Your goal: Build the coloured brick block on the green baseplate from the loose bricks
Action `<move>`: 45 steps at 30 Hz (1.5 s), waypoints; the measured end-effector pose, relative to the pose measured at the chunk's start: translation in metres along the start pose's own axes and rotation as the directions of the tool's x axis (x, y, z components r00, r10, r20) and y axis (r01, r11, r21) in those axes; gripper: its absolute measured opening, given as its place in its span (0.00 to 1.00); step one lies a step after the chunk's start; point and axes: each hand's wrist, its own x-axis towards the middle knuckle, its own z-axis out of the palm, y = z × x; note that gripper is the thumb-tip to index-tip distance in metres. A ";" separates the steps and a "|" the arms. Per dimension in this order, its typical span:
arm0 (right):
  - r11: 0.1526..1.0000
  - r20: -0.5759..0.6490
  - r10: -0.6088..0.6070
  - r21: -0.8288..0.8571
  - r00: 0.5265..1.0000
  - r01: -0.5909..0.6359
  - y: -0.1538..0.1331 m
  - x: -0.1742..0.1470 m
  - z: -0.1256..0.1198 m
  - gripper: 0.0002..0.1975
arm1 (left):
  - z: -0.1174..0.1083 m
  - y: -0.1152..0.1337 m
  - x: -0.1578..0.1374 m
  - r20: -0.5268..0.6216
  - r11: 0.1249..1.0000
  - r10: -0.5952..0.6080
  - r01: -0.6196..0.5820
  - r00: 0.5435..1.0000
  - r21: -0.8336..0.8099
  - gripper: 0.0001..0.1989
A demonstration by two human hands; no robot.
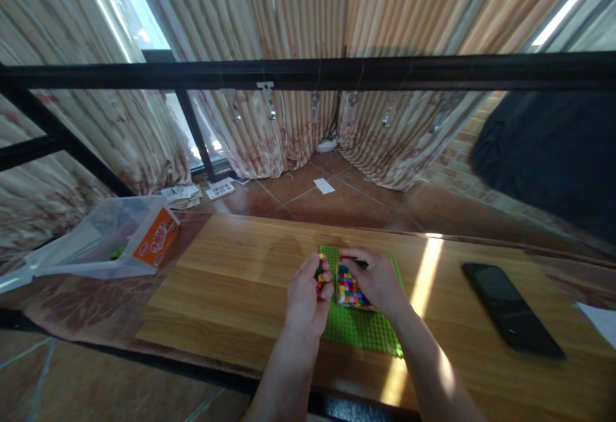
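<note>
A green studded baseplate (359,332) lies on the wooden board, bearing a block of many-coloured toy bricks (350,288). My left hand (308,290) is cupped at the plate's left edge, its fingers curled around several small loose bricks (319,276) in yellow, red and other colours. Over the far side of the brick block, my right hand (373,278) reaches down with thumb and fingers pinched together. A bit of red shows by its fingertips, but whether that piece is held or part of the block I cannot tell.
To the right lies a black smartphone (513,310) on the wooden board (231,281). A clear plastic box (106,236) with an orange label and a few green pieces stands at the left. A white paper (599,322) sits at the right edge. A black bar (308,75) crosses beyond the table.
</note>
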 end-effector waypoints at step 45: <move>0.908 0.149 0.274 0.284 0.950 -0.307 0.016 0.002 -0.006 0.13 | -0.004 -0.004 0.001 0.060 0.999 0.000 -0.003 0.998 0.046 0.07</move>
